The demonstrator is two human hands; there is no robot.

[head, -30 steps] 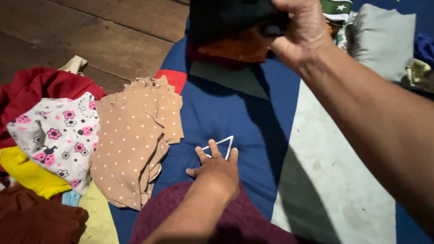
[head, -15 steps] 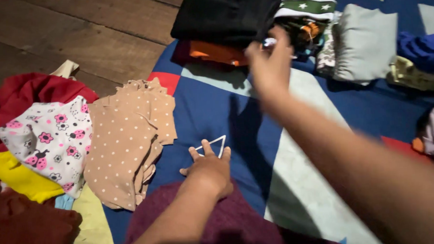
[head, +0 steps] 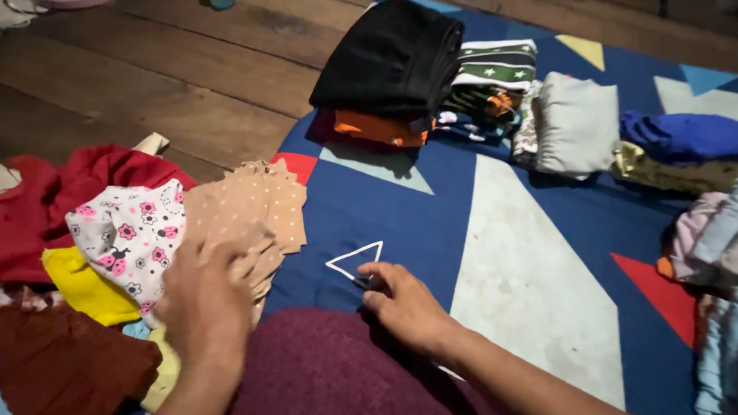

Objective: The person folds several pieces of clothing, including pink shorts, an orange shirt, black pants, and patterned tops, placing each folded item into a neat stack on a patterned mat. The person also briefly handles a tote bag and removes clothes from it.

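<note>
Left hand [head: 202, 307] closing loosely on tan dotted garment [head: 247, 216] at nine o'clock; right hand [head: 405, 303] flat, empty, on blue mat [head: 402, 206]; probably soft, light; best pinched at hem.

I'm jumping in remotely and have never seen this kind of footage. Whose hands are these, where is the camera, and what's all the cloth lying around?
There is no machine here. A person wears one camera on the head, so the picture looks down at that person's own two bare hands.

The left hand rests on a tan dotted garment at the edge of a loose heap of clothes: a white flowered piece, red cloth and a yellow piece. Whether it grips the tan garment I cannot tell.

The right hand lies flat on a blue mat with coloured triangles, beside a maroon cloth in the foreground.

Further back on the mat are folded stacks: a black pile on something orange, a striped green one, a grey one and a blue one. The mat lies on a wooden floor.
</note>
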